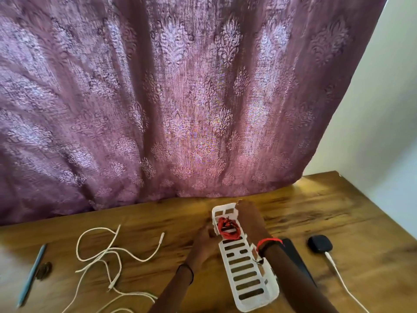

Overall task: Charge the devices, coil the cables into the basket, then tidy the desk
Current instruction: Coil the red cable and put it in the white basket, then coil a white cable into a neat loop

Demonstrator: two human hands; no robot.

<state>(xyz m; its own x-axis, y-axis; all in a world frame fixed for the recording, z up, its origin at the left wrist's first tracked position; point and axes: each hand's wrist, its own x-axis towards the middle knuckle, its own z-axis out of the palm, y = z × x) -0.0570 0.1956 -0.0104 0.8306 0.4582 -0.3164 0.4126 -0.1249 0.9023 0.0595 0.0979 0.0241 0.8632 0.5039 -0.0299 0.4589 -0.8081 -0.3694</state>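
a red cable [228,228] is coiled in the basket [252,306], flanked by left hand [203,241] and right hand [248,219]; grips cannot be told.

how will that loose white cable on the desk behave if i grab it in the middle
Probably floppy: the white cable lies in loose crossing loops, so both ends would dangle. Likely light, being thin. Its overlapping strands may snag or knot as it lifts.

Desk [327,211]: passage and obstructions.
Far-right wood lies bare; white cables [107,251] sprawl left, basket [257,304] centre, curtain [180,98] behind.
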